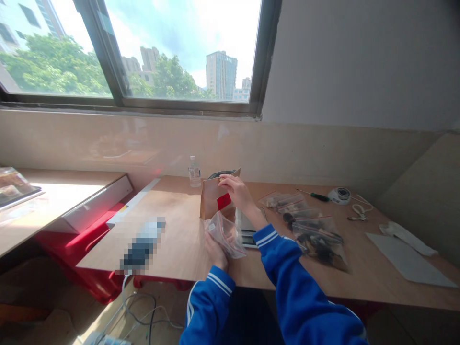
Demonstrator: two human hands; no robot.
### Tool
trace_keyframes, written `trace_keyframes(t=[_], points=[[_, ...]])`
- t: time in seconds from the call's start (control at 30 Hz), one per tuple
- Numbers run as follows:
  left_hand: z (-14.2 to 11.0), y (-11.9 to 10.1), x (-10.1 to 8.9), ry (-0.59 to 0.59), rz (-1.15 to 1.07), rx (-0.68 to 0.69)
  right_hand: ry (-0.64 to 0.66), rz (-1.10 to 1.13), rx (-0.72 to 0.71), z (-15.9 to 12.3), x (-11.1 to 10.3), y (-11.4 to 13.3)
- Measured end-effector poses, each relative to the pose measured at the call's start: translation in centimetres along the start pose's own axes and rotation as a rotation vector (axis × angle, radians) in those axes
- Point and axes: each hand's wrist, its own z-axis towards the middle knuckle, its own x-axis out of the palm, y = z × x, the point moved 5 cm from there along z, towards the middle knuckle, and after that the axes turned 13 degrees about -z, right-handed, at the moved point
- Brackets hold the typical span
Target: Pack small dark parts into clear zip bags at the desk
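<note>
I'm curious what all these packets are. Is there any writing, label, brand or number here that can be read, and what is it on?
No text can be read in this picture.
Red label on the brown paper bag that the right hand grips: no print can be made out.
Small clear bottle: label too small to read.
Thing by the table's left edge: blurred out.
Zip bags: no legible writing.

Count on my wooden desk (172, 239): one brown kraft paper pouch with a red label (212, 196); one small clear zip bag (226, 235); one clear plastic bottle (194, 172) at the far edge; one green-handled screwdriver (314, 195); one round white tape roll (339, 194); one flat digital scale (247, 230). The further zip bags of parts overlap, so I cannot count them.
</note>
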Motion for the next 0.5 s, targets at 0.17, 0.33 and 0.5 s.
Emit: trace_keyframes(t=[0.17,0.33,0.5], points=[[-0.7,-0.2,0.3,-0.06,-0.075,-0.124,-0.06,-0.012,-0.049,-0.9,1.3,-0.8],[-0.6,-0.2,0.3,-0.035,-0.099,-0.152,-0.12,0.072,0.04,-0.2,0.8,-0.8],[-1.0,-0.9,0.6,-0.065,-0.074,-0.133,-0.214,0.174,0.194,0.2,-0.8,-1.9]])
